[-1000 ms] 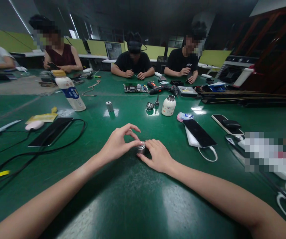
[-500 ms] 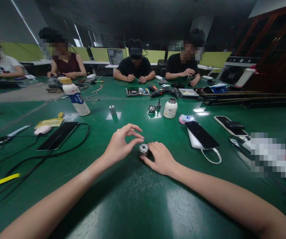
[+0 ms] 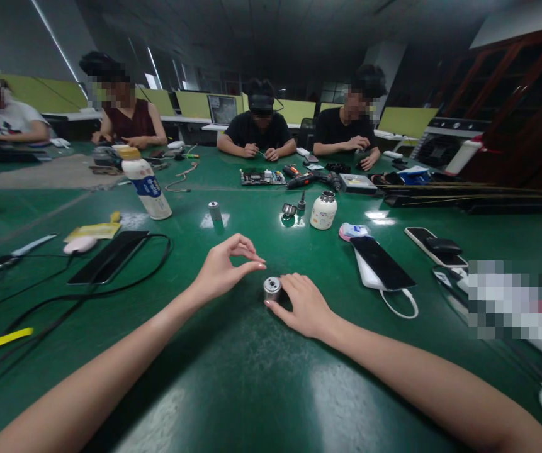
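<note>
My right hand (image 3: 307, 306) holds the metal cylinder (image 3: 271, 289). Beside it, my left hand (image 3: 222, 269) pinches narrow, whether around something I can't tell.

In front of you, a metal cylinder (image 3: 272, 289) stands upright on the green surface (image 3: 252, 384), short and squat, with a plain silvery side. Its round top faces up towards you, paler than the wall, with a dark spot at the middle and smaller dark marks around it. Your right hand (image 3: 307, 308) curls about its right side, your thumb at its near lower edge, leaving its left side and top uncovered.
</note>
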`<action>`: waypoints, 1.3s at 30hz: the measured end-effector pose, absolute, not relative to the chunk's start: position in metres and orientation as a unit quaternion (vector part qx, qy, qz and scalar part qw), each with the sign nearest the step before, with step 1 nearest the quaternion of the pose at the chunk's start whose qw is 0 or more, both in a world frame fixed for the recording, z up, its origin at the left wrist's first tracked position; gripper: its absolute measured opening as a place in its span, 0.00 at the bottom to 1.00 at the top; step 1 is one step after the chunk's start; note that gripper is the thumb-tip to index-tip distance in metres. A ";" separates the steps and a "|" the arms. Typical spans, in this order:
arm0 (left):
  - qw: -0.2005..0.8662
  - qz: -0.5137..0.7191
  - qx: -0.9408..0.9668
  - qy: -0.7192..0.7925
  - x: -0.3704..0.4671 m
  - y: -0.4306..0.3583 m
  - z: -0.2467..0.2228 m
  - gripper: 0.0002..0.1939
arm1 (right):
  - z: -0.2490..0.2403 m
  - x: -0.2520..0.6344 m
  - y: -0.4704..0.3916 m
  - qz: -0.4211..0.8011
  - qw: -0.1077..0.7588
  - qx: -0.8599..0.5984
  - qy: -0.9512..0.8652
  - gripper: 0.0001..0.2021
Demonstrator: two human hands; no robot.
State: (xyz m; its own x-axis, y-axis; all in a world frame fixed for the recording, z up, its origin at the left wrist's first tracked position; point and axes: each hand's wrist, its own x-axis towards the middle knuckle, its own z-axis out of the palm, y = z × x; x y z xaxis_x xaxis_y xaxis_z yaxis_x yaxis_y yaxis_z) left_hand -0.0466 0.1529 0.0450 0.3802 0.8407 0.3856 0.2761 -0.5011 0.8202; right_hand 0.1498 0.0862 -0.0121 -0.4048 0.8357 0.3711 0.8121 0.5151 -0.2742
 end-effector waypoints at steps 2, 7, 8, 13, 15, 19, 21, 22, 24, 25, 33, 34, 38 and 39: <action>0.354 0.393 0.775 0.345 -0.040 0.141 0.052 0.16 | -0.013 0.150 0.086 0.023 0.238 -0.491 -0.838 0.16; 0.335 0.367 0.798 0.341 -0.033 0.129 0.049 0.12 | -0.014 0.150 0.086 0.016 0.241 -0.490 -0.838 0.16; 0.326 0.364 0.803 0.341 -0.033 0.129 0.048 0.11 | -0.014 0.150 0.086 0.016 0.241 -0.489 -0.838 0.16; 0.277 0.324 0.839 0.338 -0.035 0.129 0.051 0.10 | -0.014 0.150 0.086 0.018 0.239 -0.490 -0.838 0.16; 0.272 0.310 0.849 0.331 -0.036 0.127 0.054 0.10 | -0.013 0.150 0.086 0.021 0.243 -0.488 -0.838 0.15; 0.242 0.301 0.862 0.329 -0.038 0.125 0.059 0.14 | -0.013 0.150 0.085 0.027 0.250 -0.484 -0.838 0.16; 0.213 0.292 0.864 0.352 -0.037 0.126 0.058 0.15 | -0.013 0.150 0.085 0.027 0.249 -0.486 -0.838 0.15; 0.206 0.286 0.864 0.360 -0.037 0.127 0.057 0.16 | -0.012 0.150 0.085 0.026 0.247 -0.487 -0.837 0.15; 0.212 0.278 0.863 0.365 -0.036 0.128 0.054 0.16 | -0.012 0.150 0.085 0.021 0.242 -0.490 -0.837 0.14; 0.219 0.278 0.861 0.364 -0.035 0.128 0.052 0.16 | -0.012 0.150 0.085 0.019 0.239 -0.491 -0.838 0.14; 0.234 0.387 0.812 0.370 -0.044 0.142 0.054 0.13 | -0.011 0.150 0.085 0.027 0.236 -0.492 -0.837 0.15; 0.228 0.401 0.803 0.378 -0.047 0.147 0.052 0.13 | -0.010 0.150 0.085 0.027 0.236 -0.493 -0.837 0.15; 0.193 0.340 0.828 0.401 -0.057 0.166 0.030 0.11 | -0.011 0.150 0.085 0.028 0.237 -0.493 -0.837 0.15; 0.190 0.317 0.837 0.403 -0.058 0.169 0.024 0.10 | -0.011 0.150 0.085 0.029 0.238 -0.492 -0.837 0.16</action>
